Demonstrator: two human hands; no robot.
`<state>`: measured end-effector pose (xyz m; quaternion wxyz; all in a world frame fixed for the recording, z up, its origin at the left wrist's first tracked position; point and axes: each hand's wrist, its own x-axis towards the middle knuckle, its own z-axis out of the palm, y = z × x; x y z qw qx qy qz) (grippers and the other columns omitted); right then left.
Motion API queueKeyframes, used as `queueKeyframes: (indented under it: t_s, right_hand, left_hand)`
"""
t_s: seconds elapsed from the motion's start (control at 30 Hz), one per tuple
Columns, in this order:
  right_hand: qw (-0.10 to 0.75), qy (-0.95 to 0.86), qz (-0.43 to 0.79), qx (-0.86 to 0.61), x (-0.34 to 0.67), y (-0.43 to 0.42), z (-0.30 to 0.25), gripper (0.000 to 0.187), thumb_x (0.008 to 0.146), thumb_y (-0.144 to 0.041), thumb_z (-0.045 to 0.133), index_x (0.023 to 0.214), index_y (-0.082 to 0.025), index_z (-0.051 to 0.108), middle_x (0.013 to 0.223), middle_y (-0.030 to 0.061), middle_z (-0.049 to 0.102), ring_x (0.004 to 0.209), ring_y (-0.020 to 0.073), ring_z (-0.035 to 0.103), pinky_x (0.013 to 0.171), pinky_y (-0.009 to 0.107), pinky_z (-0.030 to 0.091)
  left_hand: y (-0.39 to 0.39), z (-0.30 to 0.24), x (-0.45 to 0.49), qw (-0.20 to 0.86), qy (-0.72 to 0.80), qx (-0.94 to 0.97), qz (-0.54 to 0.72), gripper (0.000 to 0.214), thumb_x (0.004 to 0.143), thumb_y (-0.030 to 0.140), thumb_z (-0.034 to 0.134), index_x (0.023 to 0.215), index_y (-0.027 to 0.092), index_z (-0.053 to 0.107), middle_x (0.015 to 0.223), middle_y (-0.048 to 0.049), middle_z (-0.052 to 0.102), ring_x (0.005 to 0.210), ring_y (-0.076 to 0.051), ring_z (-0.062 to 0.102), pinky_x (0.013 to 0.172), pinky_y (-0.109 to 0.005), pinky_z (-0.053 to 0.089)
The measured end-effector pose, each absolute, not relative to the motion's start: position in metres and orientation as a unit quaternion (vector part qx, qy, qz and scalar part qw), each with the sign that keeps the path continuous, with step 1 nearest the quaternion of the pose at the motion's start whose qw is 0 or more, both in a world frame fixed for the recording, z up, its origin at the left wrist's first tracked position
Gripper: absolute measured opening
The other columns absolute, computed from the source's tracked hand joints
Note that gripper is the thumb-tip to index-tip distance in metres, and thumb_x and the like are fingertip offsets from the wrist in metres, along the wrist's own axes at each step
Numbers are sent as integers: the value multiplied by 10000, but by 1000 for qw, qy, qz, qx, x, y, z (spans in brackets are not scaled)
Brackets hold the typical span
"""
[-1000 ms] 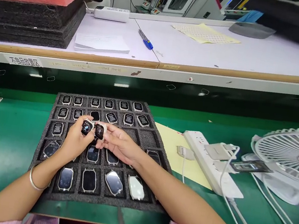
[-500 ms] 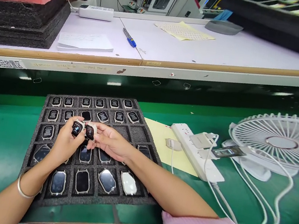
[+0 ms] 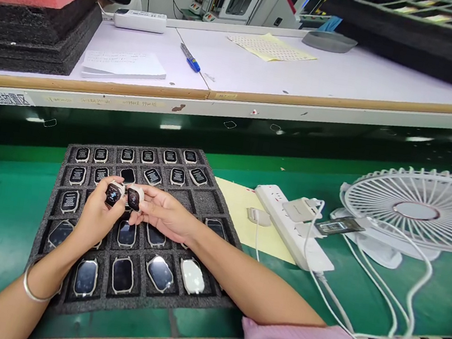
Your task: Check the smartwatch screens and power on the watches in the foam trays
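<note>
A black foam tray (image 3: 220,209) lies on the green bench and holds several smartwatch bodies in square pockets. Over its middle, my left hand (image 3: 95,221) holds one watch body (image 3: 113,194) with a lit screen. My right hand (image 3: 164,214) holds a second watch body (image 3: 134,199) right beside it, screens facing me. The two watches nearly touch. A silver bangle (image 3: 30,286) sits on my left wrist. Some pockets to the right of my hands are vacant.
A yellow sheet (image 3: 243,223), a white power strip (image 3: 292,225) with plugs and cables, and a white fan (image 3: 417,212) lie to the right. Behind, a raised white shelf (image 3: 349,80) carries foam stacks (image 3: 33,5), papers and a blue pen (image 3: 190,57).
Both hands keep the two watches side by side over the tray. The view has shifted, so everything sits slightly further left and the fan shows more fully.
</note>
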<state>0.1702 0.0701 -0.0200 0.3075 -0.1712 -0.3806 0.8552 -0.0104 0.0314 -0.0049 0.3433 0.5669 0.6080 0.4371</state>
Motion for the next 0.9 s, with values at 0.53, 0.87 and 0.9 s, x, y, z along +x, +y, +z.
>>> queueKeyframes:
  t_s: [0.53, 0.87, 0.9]
  right_hand:
    - [309, -388, 850, -176, 171, 70, -22, 585, 775, -379, 892, 1233, -161, 601, 878, 12, 717, 764, 138, 729, 735, 247, 555]
    - [310, -396, 847, -172, 172, 69, -23, 549, 808, -380, 868, 1240, -170, 600, 882, 18, 711, 790, 143, 725, 762, 255, 545]
    - [310, -397, 847, -173, 172, 69, -23, 551, 807, -384, 868, 1238, -170, 600, 879, 19, 710, 789, 145, 724, 762, 257, 544]
  left_hand:
    - [30, -4, -10, 352, 601, 569, 437, 396, 810, 337, 622, 1170, 181, 569, 831, 0, 600, 689, -147, 555, 607, -260, 421]
    - [29, -6, -10, 350, 600, 568, 443, 387, 818, 322, 620, 1177, 185, 573, 895, -14, 613, 732, -149, 558, 645, -267, 426]
    - [29, -6, -11, 348, 599, 568, 444, 384, 817, 319, 622, 1174, 186, 576, 894, -14, 613, 729, -148, 554, 649, -267, 427]
